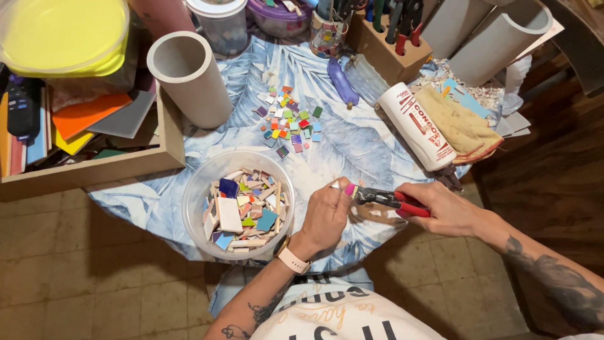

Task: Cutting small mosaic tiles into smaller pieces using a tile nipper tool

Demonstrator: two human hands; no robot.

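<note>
My left hand (325,214) pinches a small pink tile piece (350,189) at its fingertips, just right of a clear bowl. My right hand (440,208) grips red-handled tile nippers (387,199), whose dark jaws meet the pink piece. The clear plastic bowl (195,195) holds several broken tile pieces in many colours. Farther back, a cluster of small cut coloured tiles (286,123) lies on the blue leaf-patterned cloth (352,138).
A grey tube (189,79) stands at the back left beside a wooden box (107,167) of coloured sheets. A white adhesive tube (418,126) and tan rag (462,126) lie at the right. Jars, a wooden tool block (393,44) and two more tubes line the back.
</note>
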